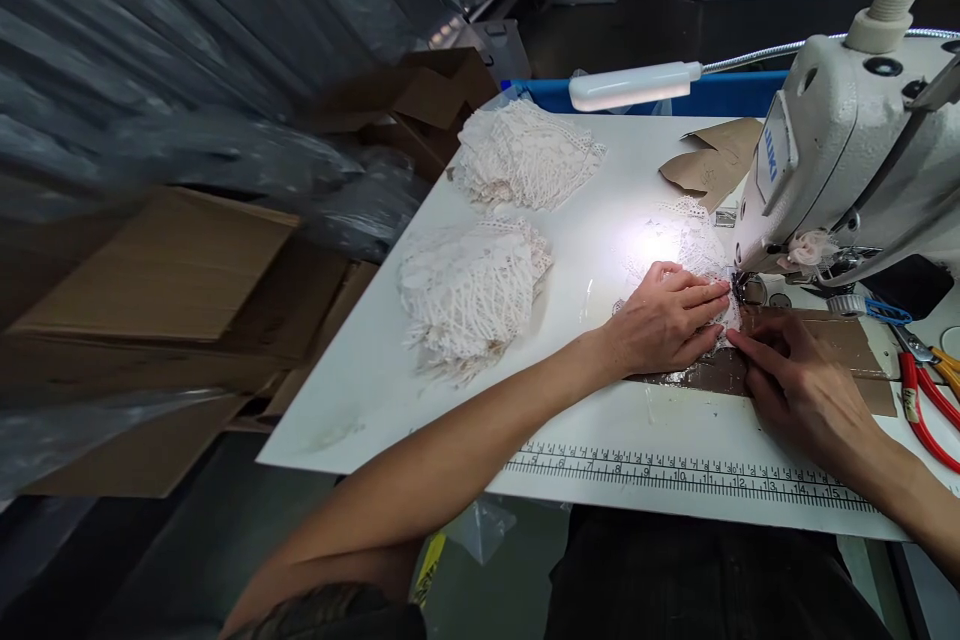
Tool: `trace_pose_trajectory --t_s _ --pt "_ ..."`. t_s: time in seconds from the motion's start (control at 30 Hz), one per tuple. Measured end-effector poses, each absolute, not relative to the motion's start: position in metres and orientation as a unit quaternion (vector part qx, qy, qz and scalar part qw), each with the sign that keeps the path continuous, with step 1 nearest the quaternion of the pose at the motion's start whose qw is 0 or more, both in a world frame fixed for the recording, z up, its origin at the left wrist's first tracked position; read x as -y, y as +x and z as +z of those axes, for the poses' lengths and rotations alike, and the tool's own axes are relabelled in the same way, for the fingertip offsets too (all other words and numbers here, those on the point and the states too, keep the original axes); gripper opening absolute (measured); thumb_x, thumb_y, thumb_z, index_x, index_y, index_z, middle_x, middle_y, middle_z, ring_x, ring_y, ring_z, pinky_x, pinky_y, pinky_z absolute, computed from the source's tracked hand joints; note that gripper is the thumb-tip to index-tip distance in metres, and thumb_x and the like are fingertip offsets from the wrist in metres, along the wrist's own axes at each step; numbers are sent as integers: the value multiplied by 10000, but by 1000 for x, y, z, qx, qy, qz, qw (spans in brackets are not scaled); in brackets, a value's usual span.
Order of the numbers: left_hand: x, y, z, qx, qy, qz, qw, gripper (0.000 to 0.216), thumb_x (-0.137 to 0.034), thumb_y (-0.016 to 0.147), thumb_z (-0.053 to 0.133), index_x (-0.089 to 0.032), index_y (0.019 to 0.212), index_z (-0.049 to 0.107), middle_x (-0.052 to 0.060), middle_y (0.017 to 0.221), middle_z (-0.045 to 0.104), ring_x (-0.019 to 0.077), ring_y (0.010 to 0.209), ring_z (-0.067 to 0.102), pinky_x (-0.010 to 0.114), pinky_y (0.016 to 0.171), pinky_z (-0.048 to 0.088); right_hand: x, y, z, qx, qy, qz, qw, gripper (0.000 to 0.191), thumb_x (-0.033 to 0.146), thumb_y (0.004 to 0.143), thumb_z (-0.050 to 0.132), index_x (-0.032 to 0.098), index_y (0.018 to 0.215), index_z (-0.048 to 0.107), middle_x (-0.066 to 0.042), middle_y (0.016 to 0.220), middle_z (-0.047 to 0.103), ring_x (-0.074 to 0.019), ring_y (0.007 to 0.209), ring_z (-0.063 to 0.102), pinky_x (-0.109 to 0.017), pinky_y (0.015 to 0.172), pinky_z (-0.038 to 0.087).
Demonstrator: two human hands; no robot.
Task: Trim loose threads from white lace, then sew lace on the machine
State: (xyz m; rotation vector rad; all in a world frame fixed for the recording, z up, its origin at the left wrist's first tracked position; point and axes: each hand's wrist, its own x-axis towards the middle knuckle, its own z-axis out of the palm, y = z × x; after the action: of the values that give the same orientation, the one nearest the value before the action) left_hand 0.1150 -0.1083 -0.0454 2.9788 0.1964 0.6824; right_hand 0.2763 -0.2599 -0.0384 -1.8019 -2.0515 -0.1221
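My left hand point(667, 318) lies flat, fingers stretched out, pressing a piece of white lace point(694, 245) onto the table just left of the needle of a white sewing machine point(840, 150). My right hand point(795, 385) rests in front of the needle, fingers extended and together, its fingertips touching the lace edge beside my left fingertips. A brown taped patch point(840, 345) lies under both hands. The machine's lamp point(634, 85) lights the lace brightly.
Two piles of white lace pieces point(472, 285) point(525, 155) sit on the white table point(360, 390). A printed ruler point(675, 470) runs along the front edge. Red-handled scissors point(919, 410) lie at right, brown paper point(712, 160) at back, cardboard boxes point(172, 270) on the left.
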Motion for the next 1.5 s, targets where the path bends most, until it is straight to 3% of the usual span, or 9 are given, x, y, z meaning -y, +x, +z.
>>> trace_pose_trajectory --t_s 0.47,0.97,1.5 --pt "106 115 -46 -54 972 227 36 354 -298 993 385 -151 1176 649 79 1271 685 228 1052 642 459 956 409 261 275 -36 734 -653 -55 180 381 150 877 482 188 1184 705 -119 1009 622 -233 831 626 -334 637 515" --pt "109 117 -40 -64 980 182 41 358 -291 994 365 -167 1168 653 84 1301 664 226 986 625 461 941 408 259 274 -30 727 -661 -57 174 383 176 907 440 214 1155 730 -114 990 629 -198 722 600 -317 573 528" --pt "111 116 -43 -89 978 182 57 357 -329 1002 380 -195 1219 630 73 1323 653 240 1070 632 608 1078 351 260 278 -33 725 -662 -32 188 369 168 905 462 214 1159 725 -106 1014 632 -199 749 613 -342 621 559"
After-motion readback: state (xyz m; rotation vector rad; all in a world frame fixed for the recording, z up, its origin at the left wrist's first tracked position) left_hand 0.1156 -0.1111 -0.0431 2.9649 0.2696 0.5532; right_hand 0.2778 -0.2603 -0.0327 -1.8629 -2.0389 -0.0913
